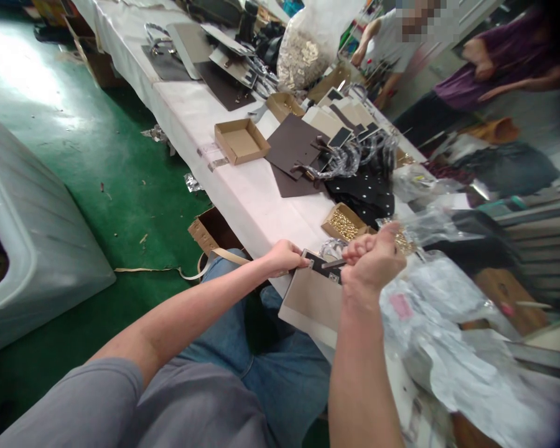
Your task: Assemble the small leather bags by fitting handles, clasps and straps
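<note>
A beige panel (312, 298) with a dark strip along its top edge lies tilted at the table's near edge, over my lap. Small metal fittings (335, 275) sit on the strip. My left hand (284, 257) pinches the panel's upper left corner. Closed in a fist, my right hand (372, 260) grips a slim grey metal tool (333, 264), whose shaft points left across the strip; its handle is hidden in the fingers. Just beyond the hands is a small cardboard tray of gold-coloured hardware (343, 223).
On the white-covered table (182, 124) are an open cardboard box (241, 142), dark brown panels (296, 146), plastic-wrapped handles (343, 160) and a bag of small pieces (303, 56). Plastic wrapping (448, 323) lies at right. A pale bin (32, 230) stands left. Two people are across the table.
</note>
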Action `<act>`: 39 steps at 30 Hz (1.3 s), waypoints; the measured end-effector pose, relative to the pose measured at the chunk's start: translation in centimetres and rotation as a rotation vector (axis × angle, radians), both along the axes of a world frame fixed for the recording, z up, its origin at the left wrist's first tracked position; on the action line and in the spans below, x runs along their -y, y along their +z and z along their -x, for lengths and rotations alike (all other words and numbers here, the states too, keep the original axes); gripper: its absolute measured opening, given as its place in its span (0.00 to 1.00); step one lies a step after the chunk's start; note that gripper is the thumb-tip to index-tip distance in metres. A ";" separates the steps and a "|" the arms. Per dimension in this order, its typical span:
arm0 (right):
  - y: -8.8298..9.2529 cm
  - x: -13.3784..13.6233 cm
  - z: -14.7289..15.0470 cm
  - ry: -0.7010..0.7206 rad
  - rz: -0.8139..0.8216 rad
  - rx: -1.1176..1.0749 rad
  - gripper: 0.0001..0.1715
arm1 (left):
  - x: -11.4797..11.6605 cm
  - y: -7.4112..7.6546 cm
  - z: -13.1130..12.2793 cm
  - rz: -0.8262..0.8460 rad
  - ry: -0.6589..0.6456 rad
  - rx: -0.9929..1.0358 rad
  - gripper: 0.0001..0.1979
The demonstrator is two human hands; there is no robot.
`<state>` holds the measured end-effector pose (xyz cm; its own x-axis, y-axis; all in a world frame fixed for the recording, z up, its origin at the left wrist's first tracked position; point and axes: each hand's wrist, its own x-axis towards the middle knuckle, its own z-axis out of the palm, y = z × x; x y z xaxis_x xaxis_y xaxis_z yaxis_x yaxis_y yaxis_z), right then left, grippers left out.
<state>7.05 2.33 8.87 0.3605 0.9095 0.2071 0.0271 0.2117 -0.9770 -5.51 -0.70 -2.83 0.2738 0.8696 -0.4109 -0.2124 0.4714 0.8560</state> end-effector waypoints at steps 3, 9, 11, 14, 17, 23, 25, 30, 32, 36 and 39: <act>0.0 0.9 0.6 0.031 -0.045 0.074 0.42 | -0.1 -0.2 -0.4 0.001 -0.003 -0.004 0.10; -1.6 2.6 2.3 -0.031 -0.146 0.108 0.41 | 0.1 -0.3 -0.2 -0.007 -0.031 -0.039 0.13; -1.9 2.6 2.4 -0.034 -0.162 0.097 0.41 | 0.1 -0.2 -0.2 -0.001 -0.029 -0.049 0.14; -2.2 2.5 2.4 -0.034 -0.156 0.091 0.41 | 0.2 -0.2 -0.5 0.015 -0.026 -0.048 0.15; -2.6 2.6 2.4 -0.065 -0.134 0.144 0.41 | 0.4 -0.2 -0.8 -0.022 0.000 -0.064 0.13; -3.2 3.4 3.0 -0.097 -0.150 0.218 0.41 | 0.7 -0.1 -0.9 -0.047 0.009 -0.086 0.12; -3.0 3.2 2.9 -0.081 -0.118 0.204 0.41 | 0.6 -0.2 -1.0 -0.052 0.005 -0.098 0.11; -1.3 -0.3 -0.4 0.024 0.101 -0.017 0.45 | 0.2 -0.6 -1.3 -0.068 0.021 -0.151 0.13; -0.7 -2.4 -2.0 0.020 0.178 -0.067 0.46 | 0.1 -0.7 -1.5 -0.073 0.025 -0.175 0.13; -0.7 -5.7 -3.0 0.054 0.354 -0.089 0.46 | 0.3 -0.5 -1.7 -0.109 0.052 -0.211 0.14; -1.5 -6.9 -1.9 0.084 0.474 -0.101 0.46 | 0.7 -0.2 -1.5 -0.142 0.068 -0.218 0.16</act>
